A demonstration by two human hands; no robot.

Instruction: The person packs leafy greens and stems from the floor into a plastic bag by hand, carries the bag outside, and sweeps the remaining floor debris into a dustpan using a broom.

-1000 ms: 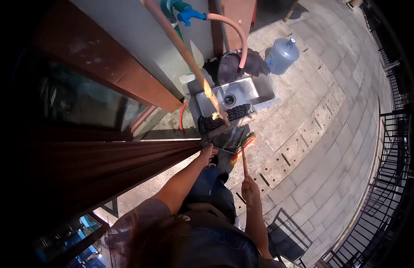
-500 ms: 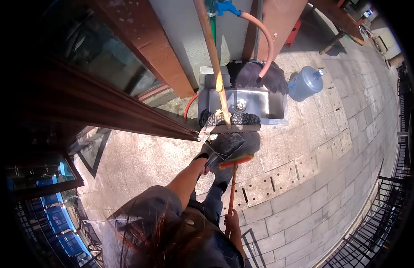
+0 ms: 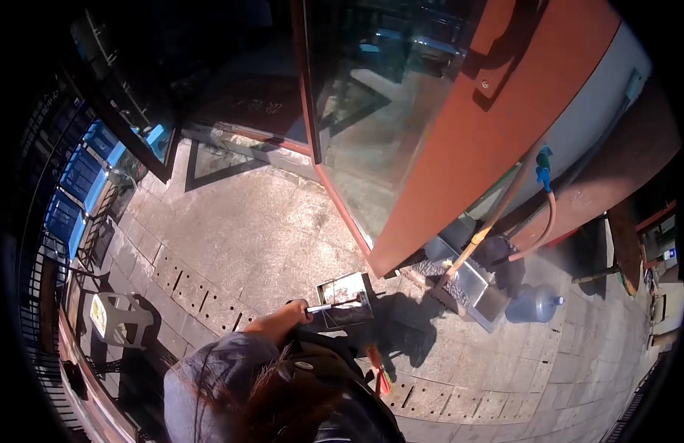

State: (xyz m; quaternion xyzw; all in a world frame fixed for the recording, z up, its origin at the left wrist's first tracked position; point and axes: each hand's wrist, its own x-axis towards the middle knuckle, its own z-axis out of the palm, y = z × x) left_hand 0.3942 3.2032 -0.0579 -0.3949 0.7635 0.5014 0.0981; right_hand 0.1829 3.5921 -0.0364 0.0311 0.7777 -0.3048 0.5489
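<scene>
My left hand [image 3: 298, 311] is closed round the handle of a dustpan [image 3: 345, 300], a boxy metal-looking pan held above the paving in front of me. The red and green head of a broom [image 3: 380, 371] shows to the right of my body, low and close to my legs. My right hand is hidden behind my body, so its grip on the broom cannot be seen.
A metal sink [image 3: 478, 286] with a mop [image 3: 439, 284] across it stands at the right, beside a blue water bottle [image 3: 532, 304]. A glass door [image 3: 386, 133] rises ahead. At the left are a white stool [image 3: 122, 320] and blue chairs [image 3: 82, 175].
My view has turned left, so the sink now lies at the right. My left hand has carried the dustpan away from the sink. My right hand has gone out of sight.
</scene>
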